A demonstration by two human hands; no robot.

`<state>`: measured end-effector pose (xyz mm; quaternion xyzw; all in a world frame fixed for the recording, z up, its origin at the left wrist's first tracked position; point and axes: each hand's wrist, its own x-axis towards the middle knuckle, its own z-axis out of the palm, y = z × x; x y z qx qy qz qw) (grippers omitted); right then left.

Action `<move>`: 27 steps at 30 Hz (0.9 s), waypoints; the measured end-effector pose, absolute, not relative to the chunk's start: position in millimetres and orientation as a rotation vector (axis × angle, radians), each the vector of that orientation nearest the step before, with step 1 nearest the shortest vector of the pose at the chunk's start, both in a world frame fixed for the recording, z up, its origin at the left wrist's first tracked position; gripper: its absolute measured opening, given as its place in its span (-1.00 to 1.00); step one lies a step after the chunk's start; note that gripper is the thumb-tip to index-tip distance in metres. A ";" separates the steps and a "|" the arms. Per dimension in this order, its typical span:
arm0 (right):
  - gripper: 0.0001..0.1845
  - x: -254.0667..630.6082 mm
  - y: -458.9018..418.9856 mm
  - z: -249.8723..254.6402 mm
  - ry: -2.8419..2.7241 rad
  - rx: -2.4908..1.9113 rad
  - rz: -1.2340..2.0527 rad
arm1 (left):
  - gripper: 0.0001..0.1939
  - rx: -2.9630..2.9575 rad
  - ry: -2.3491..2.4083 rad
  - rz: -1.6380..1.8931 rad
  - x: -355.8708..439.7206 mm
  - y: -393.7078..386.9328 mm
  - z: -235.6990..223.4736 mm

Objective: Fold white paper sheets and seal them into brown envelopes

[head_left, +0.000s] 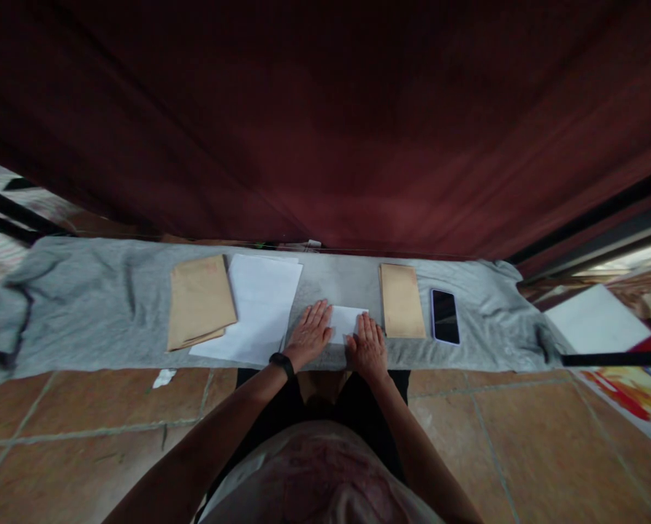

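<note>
A folded white sheet of paper (345,324) lies on the grey cloth in front of me. My left hand (310,333) rests flat over its left end, fingers stretched out, with a dark band on the wrist. On the right end lies my right hand (369,346), also flat with its fingers extended. Both palms hide parts of the sheet. Larger white sheets (263,306) are to the left, close to my left hand. Just right of my right hand is a small stack of brown envelopes (403,302).
Wider brown envelopes (201,302) overlap the white sheets at left. A phone (445,316) lies on the right of the cloth-covered narrow surface (101,306). A dark red curtain (325,145) hangs behind. A white paper scrap (164,378) is on the tiled floor (112,415).
</note>
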<state>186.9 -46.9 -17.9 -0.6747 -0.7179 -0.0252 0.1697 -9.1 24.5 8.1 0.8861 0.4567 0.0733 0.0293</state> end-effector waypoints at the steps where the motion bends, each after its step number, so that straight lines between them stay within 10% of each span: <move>1: -0.32 185.9 -46.6 -17.2 -2.034 -1.924 -0.077 | -0.40 2.731 1.412 0.226 -9.5 24.7 7.3; 27: -0.31 173.6 -35.3 -22.8 -1.935 -1.984 -0.074 | -0.40 2.693 1.500 0.270 -15.6 25.3 -0.7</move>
